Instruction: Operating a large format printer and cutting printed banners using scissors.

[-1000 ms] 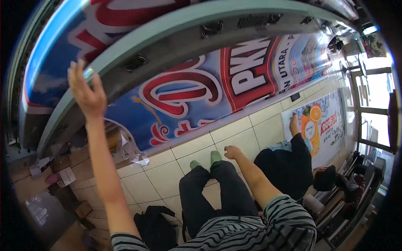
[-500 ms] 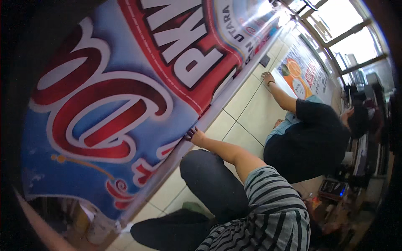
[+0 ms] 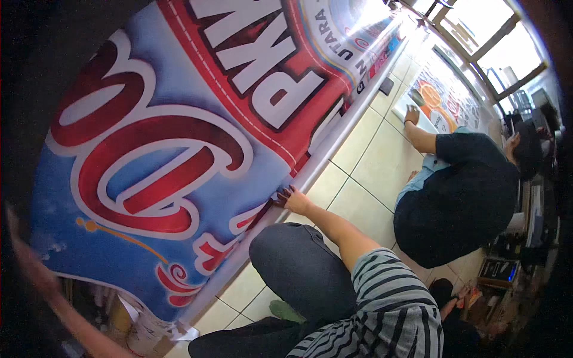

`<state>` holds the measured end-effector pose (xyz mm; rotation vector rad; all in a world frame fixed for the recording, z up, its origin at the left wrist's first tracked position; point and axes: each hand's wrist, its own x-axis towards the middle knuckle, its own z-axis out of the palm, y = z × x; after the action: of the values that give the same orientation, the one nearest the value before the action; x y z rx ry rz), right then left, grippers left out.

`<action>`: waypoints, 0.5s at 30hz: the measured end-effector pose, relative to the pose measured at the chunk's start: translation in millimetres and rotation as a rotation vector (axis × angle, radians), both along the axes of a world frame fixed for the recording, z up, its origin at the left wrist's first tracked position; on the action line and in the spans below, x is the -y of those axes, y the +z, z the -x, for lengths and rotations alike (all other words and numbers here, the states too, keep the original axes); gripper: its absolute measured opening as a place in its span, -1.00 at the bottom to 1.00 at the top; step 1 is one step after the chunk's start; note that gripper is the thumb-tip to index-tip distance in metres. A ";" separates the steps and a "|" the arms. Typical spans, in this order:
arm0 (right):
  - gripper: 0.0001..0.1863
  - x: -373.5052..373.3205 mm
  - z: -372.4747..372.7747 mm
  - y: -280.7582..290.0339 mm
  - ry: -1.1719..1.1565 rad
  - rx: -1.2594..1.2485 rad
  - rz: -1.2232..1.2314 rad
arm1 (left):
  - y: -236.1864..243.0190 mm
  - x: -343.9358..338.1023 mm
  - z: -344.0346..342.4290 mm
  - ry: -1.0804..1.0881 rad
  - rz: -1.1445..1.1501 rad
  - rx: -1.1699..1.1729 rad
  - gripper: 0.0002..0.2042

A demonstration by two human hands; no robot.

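Big blue-and-red printed banner (image 3: 179,149), right hand (image 3: 292,201) at its edge

It's stretched out front and left, alongside the tiled floor (image 3: 370,152); that hand's fingers are bent and slightly apart, can't tell if they're pinching; left hand (image 3: 30,265) is a blur far left, can't tell its state; co-worker in black (image 3: 456,203) crouches right, beside an orange-fruit poster (image 3: 439,98)
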<state>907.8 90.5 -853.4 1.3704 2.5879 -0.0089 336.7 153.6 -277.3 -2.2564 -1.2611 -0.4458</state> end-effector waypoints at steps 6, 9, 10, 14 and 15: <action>-0.56 22.7 -4.3 24.8 0.017 0.094 0.103 | -284.9 226.7 30.5 0.467 0.966 0.344 -0.73; -0.56 30.3 -9.0 17.6 0.050 0.066 0.086 | -391.1 312.8 57.0 0.460 1.338 0.261 -0.61; -0.57 32.1 -9.2 15.5 0.057 0.024 0.049 | -417.0 332.4 59.5 0.513 1.392 0.250 -0.60; -0.58 23.0 1.4 20.8 0.062 0.091 0.070 | -481.6 354.9 42.5 0.548 1.429 0.280 -0.57; -0.58 14.1 5.7 25.9 0.076 0.043 -0.008 | -489.8 350.4 34.6 0.543 1.418 0.288 -0.56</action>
<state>902.1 76.3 -827.5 1.2597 2.6053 0.0422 302.1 -196.7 -767.1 -2.6179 -2.8317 0.5657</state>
